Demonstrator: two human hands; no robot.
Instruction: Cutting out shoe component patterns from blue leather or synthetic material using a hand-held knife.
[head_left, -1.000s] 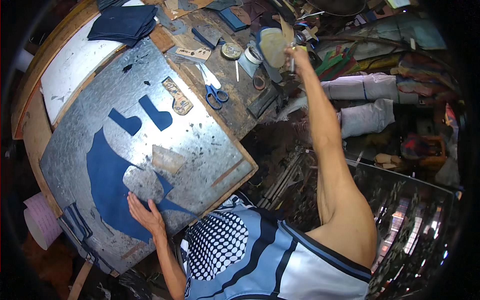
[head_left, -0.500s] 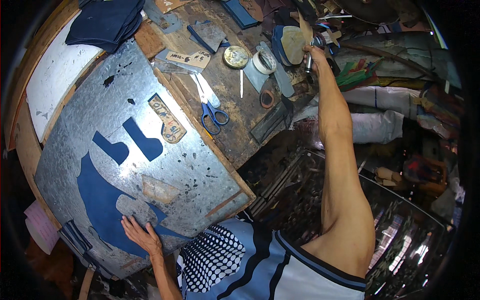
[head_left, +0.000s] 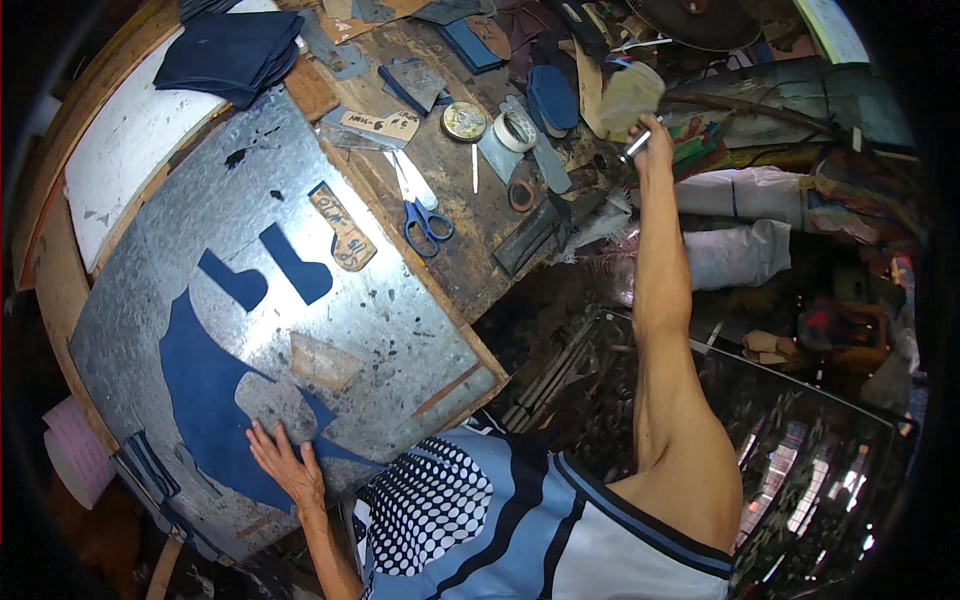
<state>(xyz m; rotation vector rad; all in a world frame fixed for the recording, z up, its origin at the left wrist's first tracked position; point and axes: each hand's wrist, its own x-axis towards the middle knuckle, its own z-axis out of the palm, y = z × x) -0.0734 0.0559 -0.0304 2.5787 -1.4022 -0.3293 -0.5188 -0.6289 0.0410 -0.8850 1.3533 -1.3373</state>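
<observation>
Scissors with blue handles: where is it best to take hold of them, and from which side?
Probably best by the blue handles, coming from the person's side: the handles lie nearer, while the blades point away across the wooden bench.

A worn workbench (head_left: 470,225) adjoins a gleaming metal tabletop (head_left: 410,350).
</observation>
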